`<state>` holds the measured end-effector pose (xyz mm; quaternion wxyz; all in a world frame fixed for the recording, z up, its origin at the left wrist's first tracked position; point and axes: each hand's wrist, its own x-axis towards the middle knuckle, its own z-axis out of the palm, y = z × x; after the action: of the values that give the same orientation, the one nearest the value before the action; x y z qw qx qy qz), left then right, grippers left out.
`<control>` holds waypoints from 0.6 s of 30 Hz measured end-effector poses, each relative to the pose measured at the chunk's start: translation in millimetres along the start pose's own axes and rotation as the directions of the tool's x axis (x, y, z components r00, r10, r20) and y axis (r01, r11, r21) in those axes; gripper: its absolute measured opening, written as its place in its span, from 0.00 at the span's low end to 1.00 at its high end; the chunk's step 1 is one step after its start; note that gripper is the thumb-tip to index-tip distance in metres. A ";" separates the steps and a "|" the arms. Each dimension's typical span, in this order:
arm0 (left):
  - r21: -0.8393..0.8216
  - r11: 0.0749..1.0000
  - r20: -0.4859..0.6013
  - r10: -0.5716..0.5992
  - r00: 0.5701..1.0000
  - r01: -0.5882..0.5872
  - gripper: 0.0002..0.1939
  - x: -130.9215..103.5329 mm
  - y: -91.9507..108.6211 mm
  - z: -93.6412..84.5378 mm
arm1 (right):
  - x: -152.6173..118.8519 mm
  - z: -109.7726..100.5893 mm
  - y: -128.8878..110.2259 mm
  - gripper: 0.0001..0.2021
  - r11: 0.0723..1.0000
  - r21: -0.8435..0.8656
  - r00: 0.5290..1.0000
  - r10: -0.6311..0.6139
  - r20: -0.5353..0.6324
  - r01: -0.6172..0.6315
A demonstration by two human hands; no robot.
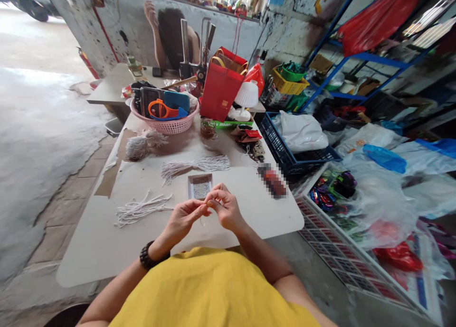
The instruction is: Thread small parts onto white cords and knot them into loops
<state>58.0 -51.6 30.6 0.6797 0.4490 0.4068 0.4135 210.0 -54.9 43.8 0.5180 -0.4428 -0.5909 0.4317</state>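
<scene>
My left hand (185,218) and my right hand (223,206) meet fingertip to fingertip over the near part of the white table (142,251). Both are pinched closed around something too small to name; a thin pale end hangs just below the fingers. Right behind them is a small open box (200,186) with many tiny silvery pieces inside. A loose bunch of white cords (142,210) lies left of my left hand. Farther back, a longer bundle of white cords (195,167) stretches sideways across the table.
Across the back stand a pink basket (174,125) of tools, a red bag (223,85) and a small white lamp (247,95). A cord bundle (137,147) sits back left. Crates (295,161) with plastic bags flank the right side. Another person (171,37) is beyond the table.
</scene>
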 end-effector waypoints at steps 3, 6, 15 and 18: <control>-0.015 1.000 -0.024 -0.002 1.000 0.002 0.20 0.2 1.7 1.0 | 0.7 1.4 10.5 0.08 0.989 0.139 0.998 0.054 0.009 -0.055; 0.051 0.999 -0.068 0.023 0.997 -0.020 0.21 1.5 3.2 0.7 | 2.4 -0.6 17.0 0.11 0.987 0.146 0.998 0.069 0.011 -0.070; 0.529 0.820 -0.134 0.334 0.933 -0.217 0.14 4.8 3.2 -8.4 | 1.2 -26.4 0.8 0.15 0.780 -0.566 0.959 -0.159 0.234 0.268; 0.642 0.704 -0.032 0.420 0.907 -0.303 0.11 4.8 4.0 -10.1 | 1.1 -24.0 -0.9 0.13 0.610 -0.710 0.934 -0.179 0.311 0.353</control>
<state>49.4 -43.3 30.8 0.3591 0.6807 0.4819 0.4189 233.7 -52.9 47.1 0.2800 -0.4766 -0.8263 0.1080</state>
